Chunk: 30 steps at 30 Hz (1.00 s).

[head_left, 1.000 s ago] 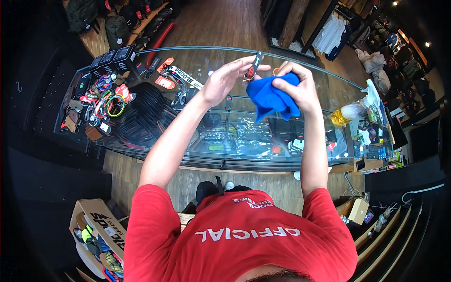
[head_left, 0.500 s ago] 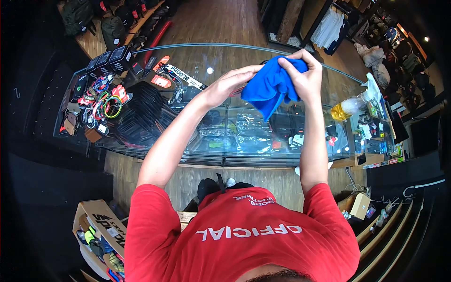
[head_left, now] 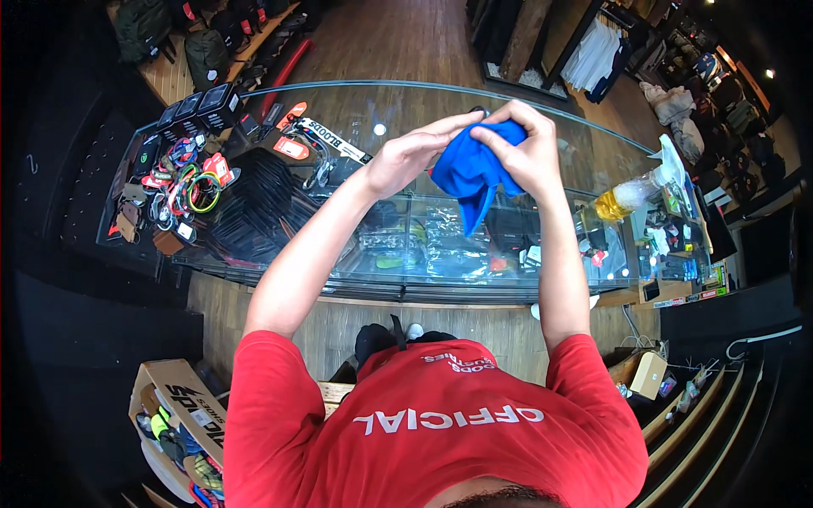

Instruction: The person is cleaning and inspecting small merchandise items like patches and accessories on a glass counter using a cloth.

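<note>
Above the glass counter (head_left: 398,106), my right hand (head_left: 531,152) pinches a bunched blue cloth (head_left: 474,173), whose lower corner hangs free. Close against the cloth's left side is my left hand (head_left: 405,161), its fingers together and reaching behind the fabric. It appears to hold an item mostly covered by the cloth: a dark rounded bit shows above the fabric and a little red beside the left fingers. What kind of thing it is, I cannot make out.
A spray bottle with yellow liquid (head_left: 627,196) stands at the counter's right. Bright coiled cords with tags (head_left: 199,190) and black boxes (head_left: 199,110) fill the left end. A black-and-white strap (head_left: 330,140) lies mid-left. An open cardboard box (head_left: 161,377) is at lower left.
My right hand and the blue cloth have shifted slightly left and down, and the cloth is bunched differently. The left hand has barely moved, still beside the cloth.
</note>
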Tool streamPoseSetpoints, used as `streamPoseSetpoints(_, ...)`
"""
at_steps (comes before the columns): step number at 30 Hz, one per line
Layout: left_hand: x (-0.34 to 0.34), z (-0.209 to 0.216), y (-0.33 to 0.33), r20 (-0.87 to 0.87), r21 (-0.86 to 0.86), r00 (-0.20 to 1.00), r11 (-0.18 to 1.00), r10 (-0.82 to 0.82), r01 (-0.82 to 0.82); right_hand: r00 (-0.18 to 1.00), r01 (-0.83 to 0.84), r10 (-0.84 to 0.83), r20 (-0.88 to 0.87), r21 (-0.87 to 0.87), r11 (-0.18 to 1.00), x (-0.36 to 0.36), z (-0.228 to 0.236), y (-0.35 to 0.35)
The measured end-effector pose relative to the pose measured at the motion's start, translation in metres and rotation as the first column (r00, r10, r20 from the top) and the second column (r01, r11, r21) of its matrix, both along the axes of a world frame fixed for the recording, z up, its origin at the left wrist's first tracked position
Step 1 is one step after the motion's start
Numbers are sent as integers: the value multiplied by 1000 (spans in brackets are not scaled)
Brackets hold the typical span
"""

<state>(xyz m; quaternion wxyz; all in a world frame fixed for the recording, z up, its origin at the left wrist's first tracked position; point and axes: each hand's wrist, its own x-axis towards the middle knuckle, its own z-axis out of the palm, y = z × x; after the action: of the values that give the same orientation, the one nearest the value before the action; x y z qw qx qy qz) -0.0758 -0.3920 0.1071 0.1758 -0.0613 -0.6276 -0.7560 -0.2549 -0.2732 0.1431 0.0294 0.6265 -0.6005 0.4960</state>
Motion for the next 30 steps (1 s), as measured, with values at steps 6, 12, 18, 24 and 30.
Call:
streamPoseSetpoints(6, 0, 2, -2, -79, -20, 997, 1000, 12, -14, 975, -203, 210, -73, 95, 975, -7, 6, 7)
streamPoseSetpoints(12, -3, -2, -9, -38, -20, 997, 997, 73, -74, 992, -125, 114, 59, 258, 958, -6, 7, 9)
streamPoseSetpoints(18, -7, -3, -3, -32, -447, 909, 808, 415, -384, 788, -375, 185, 587, 219, 901, -17, 2, 9)
streamPoseSetpoints(24, -7, 0, 4, -23, -416, 883, 799, 468, -434, 686, -531, 266, 677, 217, 819, -13, -4, 4)
streamPoseSetpoints(30, -11, -7, -2, -146, -388, 890, 803, 432, -453, 523, -580, 261, 811, 114, 806, -17, 0, 8)
